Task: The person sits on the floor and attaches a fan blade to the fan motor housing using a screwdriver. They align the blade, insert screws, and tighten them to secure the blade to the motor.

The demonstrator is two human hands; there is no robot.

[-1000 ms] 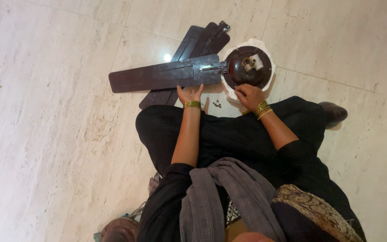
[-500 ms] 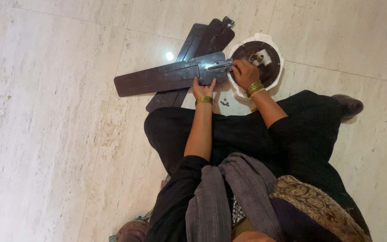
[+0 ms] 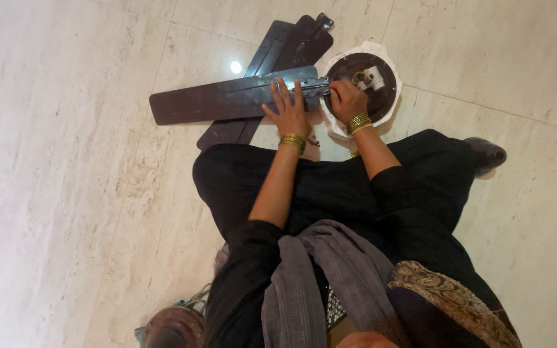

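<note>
Pale marble floor (image 3: 66, 193), glossy, with a lamp glint on it, and the person sits cross-legged right on it. Left hand (image 3: 289, 109) lies flat and open, fingers spread, pressing down on the near end of a dark fan blade (image 3: 227, 100) that stretches off toward the floor's left side. Right hand (image 3: 346, 100) is curled closed at the metal bracket (image 3: 311, 87) where that blade meets the motor (image 3: 362, 80); whether it pinches a screw or a tool, I cannot tell. The motor sits on a white pad (image 3: 388, 55), just past the knees. Two more blades (image 3: 291, 48) lie stacked behind, apart from the motor, loose as far as one can see. A few small screws (image 3: 314, 142) rest on the floor by the left wrist. So, by my reading: one blade lined up at the hub, its fixing under way, two waiting.
</note>
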